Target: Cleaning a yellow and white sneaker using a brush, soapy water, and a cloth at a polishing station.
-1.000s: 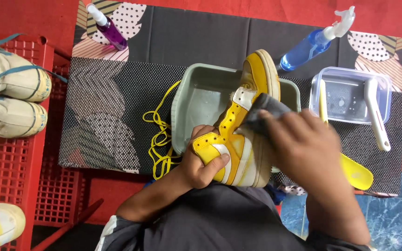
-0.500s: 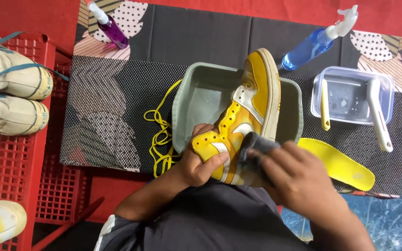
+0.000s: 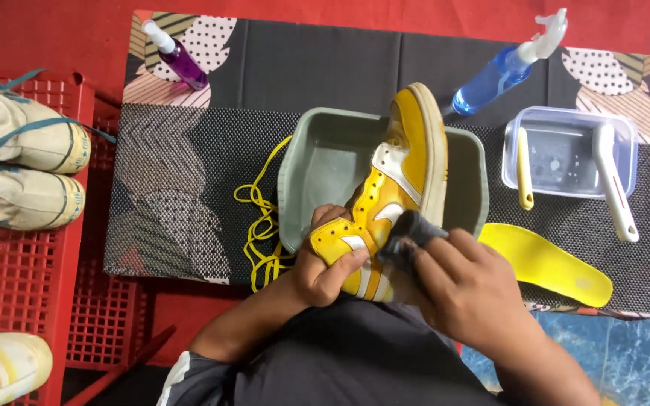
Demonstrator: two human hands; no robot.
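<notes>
The left hand (image 3: 325, 267) clenched the yellow-and-white high-top sneaker (image 3: 385, 203) above the grey plastic basin (image 3: 317, 169), steadying it; the right hand (image 3: 468, 289) fingers grasped a dark cloth (image 3: 408, 237) against its side.

A blue spray bottle (image 3: 502, 71) lies at the top right of the mat. A small purple spray bottle (image 3: 178, 56) lies top left. No labels, signs or screens show.

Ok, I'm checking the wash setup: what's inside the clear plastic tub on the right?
The clear tub holds two brushes: a yellow-handled brush and a white-handled brush, handles sticking out over its near rim. Cloudy water with suds seems to cover the bottom, hiding the brush heads.
</notes>
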